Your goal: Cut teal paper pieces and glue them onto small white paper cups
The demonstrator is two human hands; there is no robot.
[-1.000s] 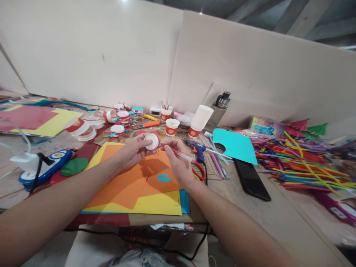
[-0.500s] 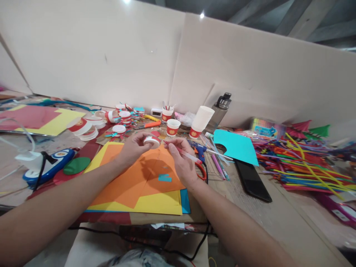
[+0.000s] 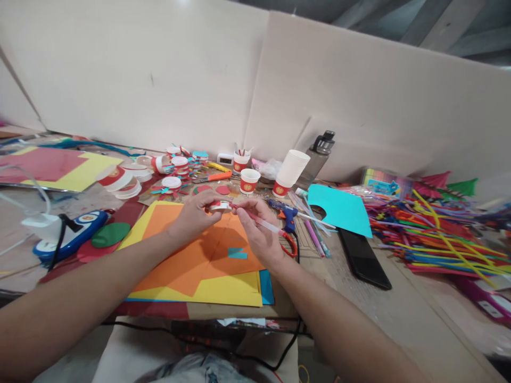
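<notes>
My left hand (image 3: pixel 195 214) is closed around a short red-and-white paper cup piece (image 3: pixel 221 206), turned so its printed side faces me. Between the fingers of my right hand (image 3: pixel 262 235) is a slim pen (image 3: pixel 270 225) with a clear barrel and red ends. Its tip meets or nearly meets the right edge of the cup piece; contact is hard to make out. Below both hands lie orange paper sheets (image 3: pixel 175 266) over yellow ones (image 3: pixel 239 292), with small blue paper strips (image 3: pixel 237 254) on top.
Paper cups (image 3: pixel 249 182), a leaning cup stack (image 3: pixel 291 170) and a bottle (image 3: pixel 317 159) stand behind. Red-handled scissors (image 3: pixel 290 246), a blue glue gun (image 3: pixel 288 215), a phone (image 3: pixel 363 260) and many pipe cleaners (image 3: pixel 443 234) lie rightward. Decorated cup pieces (image 3: pixel 179 166) sit back left.
My left hand has tilted the cup piece and brought it right, and the pen's tip has come up against or very near its edge. The hands are closer together.
</notes>
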